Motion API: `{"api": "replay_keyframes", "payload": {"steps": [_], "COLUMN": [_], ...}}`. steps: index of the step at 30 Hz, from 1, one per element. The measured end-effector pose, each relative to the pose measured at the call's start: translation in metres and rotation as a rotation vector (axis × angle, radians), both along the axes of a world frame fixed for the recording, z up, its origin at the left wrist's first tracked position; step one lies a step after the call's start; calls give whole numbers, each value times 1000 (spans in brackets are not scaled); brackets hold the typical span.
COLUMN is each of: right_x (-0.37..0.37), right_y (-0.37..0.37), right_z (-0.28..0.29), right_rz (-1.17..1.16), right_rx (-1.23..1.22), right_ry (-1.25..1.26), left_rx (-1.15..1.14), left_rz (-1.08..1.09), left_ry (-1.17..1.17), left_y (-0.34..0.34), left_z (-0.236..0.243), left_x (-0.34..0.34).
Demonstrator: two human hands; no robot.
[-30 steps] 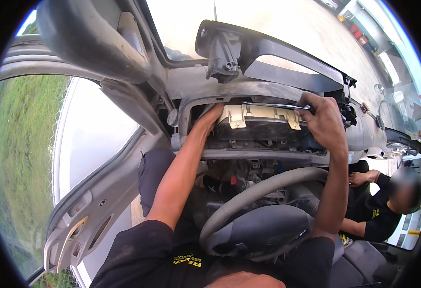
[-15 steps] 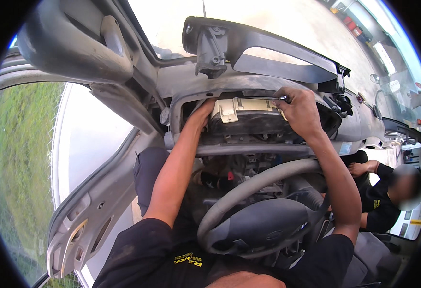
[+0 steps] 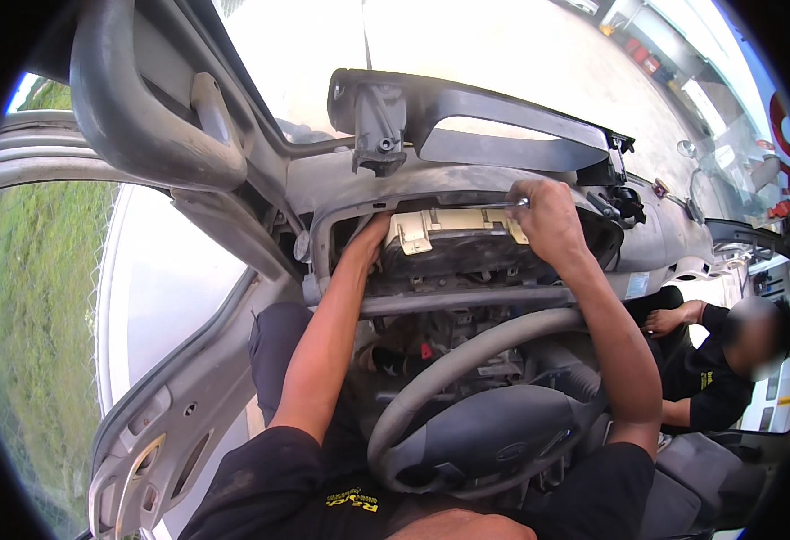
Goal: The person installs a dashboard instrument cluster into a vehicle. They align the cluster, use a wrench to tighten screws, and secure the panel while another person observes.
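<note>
An instrument cluster [image 3: 453, 252], with a cream housing along its top, sits tilted in the dashboard opening. My left hand [image 3: 374, 236] reaches in at the cluster's left end; its fingers are hidden behind the housing. Over the right end, my right hand [image 3: 546, 216] is closed round a slim metal tool [image 3: 522, 202], perhaps a screwdriver. The tool's thin shaft points left, just above the cream housing. What its tip touches is too small to make out.
The steering wheel [image 3: 395, 409] stands below the dashboard, between my arms. A loose dark trim panel [image 3: 512, 148] lies on top of the dashboard by the windscreen. At the right, a co-worker [image 3: 723, 378] leans in. The door [image 3: 170, 423] stands ajar at my left.
My right hand has tipped over, and the tool's shaft now lies more level, pointing left. My left hand keeps its place at the cluster. The whole view has shifted slightly.
</note>
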State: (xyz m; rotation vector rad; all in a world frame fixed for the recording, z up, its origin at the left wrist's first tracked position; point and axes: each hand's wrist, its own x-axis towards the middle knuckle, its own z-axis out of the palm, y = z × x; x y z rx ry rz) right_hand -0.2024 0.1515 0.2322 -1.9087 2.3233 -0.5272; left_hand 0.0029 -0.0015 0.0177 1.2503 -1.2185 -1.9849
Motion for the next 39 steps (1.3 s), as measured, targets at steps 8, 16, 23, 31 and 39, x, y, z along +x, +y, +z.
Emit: {"api": "replay_keyframes", "payload": {"steps": [8,16,23,31,39], "right_x": [3,37,67,89,93], "right_y": [4,-7,-21,-41,-40], "right_z": [-3,3,6,-7,-9], "right_rz": [42,272,460,435,458], "right_rx": [10,-8,-20,-59,-77], "right_ry": [49,169,232,148,236], "left_rx": [-44,-126,-131,-132,-185], "left_rz": [38,92,118,18,86], "left_ry": [31,7,115,128,90], "left_y": [8,13,-13,20,20], "left_z": [9,9,-34,35,14], "left_x": [-3,-12,-3,-3,-17]}}
